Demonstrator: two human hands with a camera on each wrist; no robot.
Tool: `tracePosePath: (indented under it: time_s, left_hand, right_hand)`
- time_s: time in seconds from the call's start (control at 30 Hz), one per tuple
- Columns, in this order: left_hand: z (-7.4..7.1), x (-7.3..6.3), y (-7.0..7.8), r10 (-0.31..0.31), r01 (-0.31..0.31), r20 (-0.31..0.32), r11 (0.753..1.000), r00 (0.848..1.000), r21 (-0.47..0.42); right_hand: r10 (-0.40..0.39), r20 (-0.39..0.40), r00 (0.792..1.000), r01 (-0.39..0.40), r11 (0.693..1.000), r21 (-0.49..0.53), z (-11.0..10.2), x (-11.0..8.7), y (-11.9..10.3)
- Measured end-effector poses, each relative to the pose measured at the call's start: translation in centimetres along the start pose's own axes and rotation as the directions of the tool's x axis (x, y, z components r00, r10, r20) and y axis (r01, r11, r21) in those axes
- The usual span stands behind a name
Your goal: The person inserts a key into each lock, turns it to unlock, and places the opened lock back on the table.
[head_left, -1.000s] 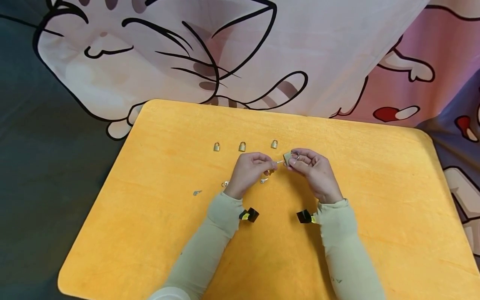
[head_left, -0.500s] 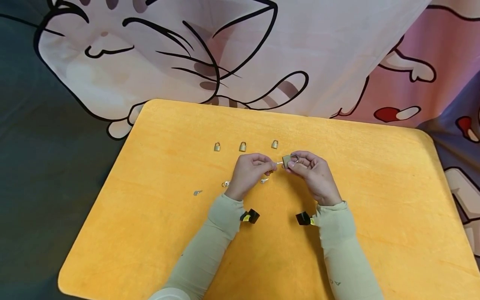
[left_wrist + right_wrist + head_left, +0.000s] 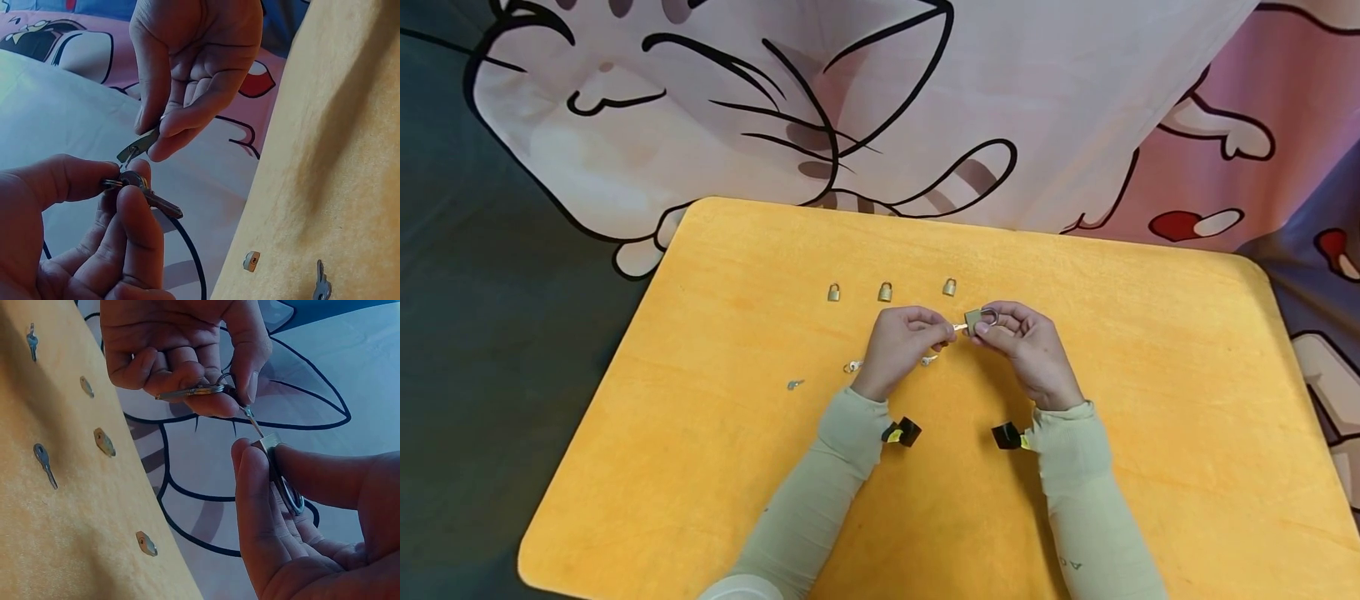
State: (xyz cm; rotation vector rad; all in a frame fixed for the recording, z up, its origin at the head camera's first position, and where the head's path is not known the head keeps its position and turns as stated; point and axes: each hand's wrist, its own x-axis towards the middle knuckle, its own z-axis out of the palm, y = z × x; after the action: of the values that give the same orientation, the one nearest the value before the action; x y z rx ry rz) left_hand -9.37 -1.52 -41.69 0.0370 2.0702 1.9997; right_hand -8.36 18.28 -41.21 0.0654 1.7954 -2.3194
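Above the table, my left hand [image 3: 904, 346] pinches a small key [image 3: 254, 422] between thumb and fingers. A second key [image 3: 164, 204] hangs from the same ring and sticks out past the fingers. My right hand [image 3: 1028, 350] grips a brass padlock [image 3: 973, 322] by its body, its shackle [image 3: 292, 499] toward the palm. The key's blade meets the padlock's bottom end; how deep it sits cannot be told. Both hands face each other, slightly apart.
Three more small padlocks stand in a row behind the hands: left [image 3: 834, 292], middle [image 3: 885, 292] and right [image 3: 950, 287]. Loose keys lie nearer: one far left [image 3: 795, 384], one beside the left wrist [image 3: 853, 367], one between the hands [image 3: 928, 360]. A printed curtain [image 3: 1075, 100] hangs behind the yellow table [image 3: 700, 467].
The right hand has shifted slightly down, and the padlock has turned from tilted to nearly level with the key. The left hand has hardly moved. The padlocks and keys on the table stay put.
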Motion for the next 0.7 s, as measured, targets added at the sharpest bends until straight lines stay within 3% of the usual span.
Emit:
tracePosePath:
  time_s: [0.7]
  left_hand:
    - [0.52, -0.07, -0.03, -0.006, 0.007, 0.011, 0.999, 1.000, -0.039]
  right_hand:
    - [-0.015, -0.014, 1.000, 0.015, 1.000, -0.017, 0.16, 0.07, 0.18]
